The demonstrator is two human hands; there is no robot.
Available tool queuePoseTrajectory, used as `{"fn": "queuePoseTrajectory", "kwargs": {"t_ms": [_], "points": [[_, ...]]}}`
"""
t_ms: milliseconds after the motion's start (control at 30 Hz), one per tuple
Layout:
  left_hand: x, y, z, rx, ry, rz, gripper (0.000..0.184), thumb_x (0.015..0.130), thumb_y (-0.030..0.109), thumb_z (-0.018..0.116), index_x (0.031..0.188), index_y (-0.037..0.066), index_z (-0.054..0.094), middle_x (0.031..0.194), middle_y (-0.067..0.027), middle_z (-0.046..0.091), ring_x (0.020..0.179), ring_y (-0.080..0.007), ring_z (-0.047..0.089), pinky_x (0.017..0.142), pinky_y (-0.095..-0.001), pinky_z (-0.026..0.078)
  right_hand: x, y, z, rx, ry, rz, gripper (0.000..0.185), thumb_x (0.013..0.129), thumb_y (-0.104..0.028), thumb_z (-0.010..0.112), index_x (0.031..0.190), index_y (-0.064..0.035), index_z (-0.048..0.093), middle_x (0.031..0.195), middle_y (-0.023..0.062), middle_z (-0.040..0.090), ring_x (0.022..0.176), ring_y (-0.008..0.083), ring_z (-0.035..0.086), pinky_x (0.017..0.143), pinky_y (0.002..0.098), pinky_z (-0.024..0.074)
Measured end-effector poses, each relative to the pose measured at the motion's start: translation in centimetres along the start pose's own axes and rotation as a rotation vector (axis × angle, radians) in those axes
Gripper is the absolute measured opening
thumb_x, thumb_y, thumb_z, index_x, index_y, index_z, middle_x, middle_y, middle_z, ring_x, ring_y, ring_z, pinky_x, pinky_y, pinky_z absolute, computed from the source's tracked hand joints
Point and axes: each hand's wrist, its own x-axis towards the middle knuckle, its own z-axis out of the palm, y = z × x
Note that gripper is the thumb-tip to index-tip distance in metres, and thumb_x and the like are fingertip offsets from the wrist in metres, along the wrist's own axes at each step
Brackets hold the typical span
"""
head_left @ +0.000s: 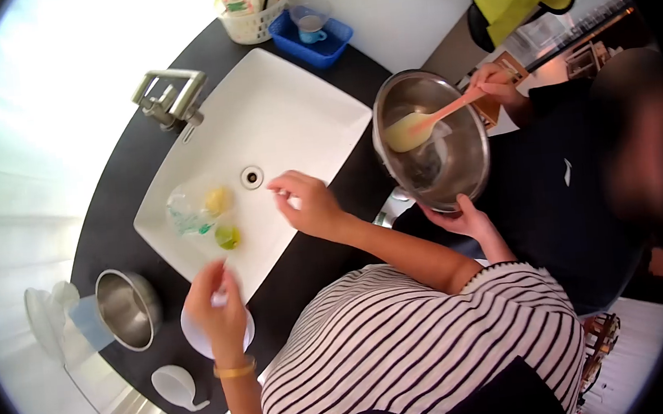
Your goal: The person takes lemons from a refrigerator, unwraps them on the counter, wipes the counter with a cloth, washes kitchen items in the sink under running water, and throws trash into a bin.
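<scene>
Under the right hand's (312, 207) loosely parted fingers is the sink (291, 108), a lime (228, 236) just beyond the left hand's (219, 315) blurred fingers, whose grip I cannot tell.

No text readable. Green marks (183, 222) on clear plastic (179, 198), small white mark (567, 172) on dark shirt (530, 182): illegible.

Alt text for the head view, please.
The left hand and right hand are raised by the near side of a white sink holding clear plastic, a yellow piece and a green piece. Alongside, a co-worker holds a steel bowl and spatula.
</scene>
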Motion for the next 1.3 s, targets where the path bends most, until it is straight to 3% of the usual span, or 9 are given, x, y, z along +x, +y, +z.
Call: {"fn": "queuePoseTrajectory", "kwargs": {"t_ms": [167,233,333,667,800,1000,1133,1233,1300], "points": [[7.2,7.2,11.3,-0.464,-0.555,-0.058,0.054,0.080,0.020,0.068,0.124,0.002,0.044,0.103,-0.0116,0.054,0.069,-0.0116,0.059,0.057,-0.0225,0.047,-4.0,-7.4,-10.2,-0.369,0.185,-0.366,0.020,0.068,0.004,0.061,0.088,-0.0021,0.060,0.084,0.0125,0.060,0.072,0.0264,0.059,0.064,0.0349,0.0479],[7.9,8.4,17.0,-0.415,-0.498,0.048,0.077,0.068,0.037,0.072,0.127,0.000,0.037,0.099,-0.0227,0.057,0.073,-0.0319,0.060,0.072,-0.0391,0.048,-3.9,-8.5,-13.7,-0.596,0.224,-0.293,0.017,0.071,0.003,0.060,0.088,-0.0005,0.059,0.087,0.0130,0.061,0.072,0.0269,0.059,0.065,0.0326,0.0474],[8.4,9.8,20.0,-0.401,-0.616,-0.051,0.048,0.067,0.022,0.068,0.104,0.003,0.044,0.075,-0.0218,0.060,0.077,-0.0374,0.060,0.069,-0.0422,0.047,-4.1,-8.1,-16.4,-0.635,0.338,-0.021,0.017,0.074,0.001,0.060,0.091,0.0008,0.059,0.088,0.0121,0.061,0.071,0.0230,0.058,0.065,0.0286,0.0467],[7.7,2.0,17.2,-0.972,-0.260,-0.596,0.012,0.063,0.000,0.057,0.070,0.005,0.050,0.059,0.0000,0.046,0.046,-0.0089,0.041,0.038,-0.0222,0.030,6.2,-7.1,-11.8,-0.300,-0.092,0.077,0.013,0.082,-0.001,0.056,0.094,0.0006,0.061,0.077,0.0033,0.061,0.068,0.0101,0.060,0.061,0.0211,0.0462],[7.6,-2.2,12.5,-1.110,-0.079,-0.802,0.013,0.063,-0.003,0.050,0.069,0.008,0.047,0.058,0.0014,0.042,0.044,-0.0076,0.035,0.035,-0.0219,0.024,15.8,-1.8,-6.7,-0.530,-0.270,-0.101,0.015,0.073,-0.014,0.056,0.081,-0.0035,0.065,0.069,0.0115,0.064,0.063,0.0275,0.062,0.060,0.0362,0.0489],[8.0,-7.7,11.1,-1.083,0.221,-0.883,0.018,0.062,-0.004,0.047,0.073,0.010,0.048,0.059,0.0004,0.043,0.042,-0.0083,0.036,0.034,-0.0211,0.023,25.4,6.7,2.8,-0.749,-0.489,-0.198,0.031,0.072,-0.027,0.063,0.094,-0.0056,0.063,0.093,0.0174,0.064,0.088,0.0305,0.061,0.078,0.0381,0.0488],[8.4,-10.8,14.4,-1.093,0.268,-0.884,0.019,0.061,-0.004,0.049,0.074,0.009,0.051,0.060,0.0018,0.044,0.046,-0.0080,0.039,0.036,-0.0216,0.030,27.3,15.1,12.9,-0.405,-0.371,-0.313,0.079,0.071,-0.060,0.064,0.121,-0.0007,0.048,0.105,0.0167,0.058,0.095,0.0278,0.059,0.080,0.0365,0.0453],[8.2,-13.3,18.6,-1.128,0.322,-0.889,0.015,0.065,-0.004,0.051,0.073,0.009,0.052,0.061,0.0015,0.047,0.047,-0.0080,0.042,0.038,-0.0216,0.033,27.8,8.7,14.4,-0.226,-0.548,0.096,0.069,0.074,-0.060,0.059,0.109,-0.0001,0.054,0.099,0.0203,0.061,0.096,0.0330,0.059,0.080,0.0416,0.0442],[8.2,-13.6,19.1,-1.165,0.331,-0.890,0.014,0.066,-0.003,0.052,0.073,0.008,0.052,0.061,0.0013,0.047,0.048,-0.0080,0.043,0.038,-0.0214,0.032,29.0,11.7,17.2,-0.406,-0.299,0.022,0.053,0.085,-0.054,0.046,0.096,-0.0037,0.059,0.092,0.0222,0.062,0.093,0.0403,0.057,0.079,0.0443,0.0436]]}}
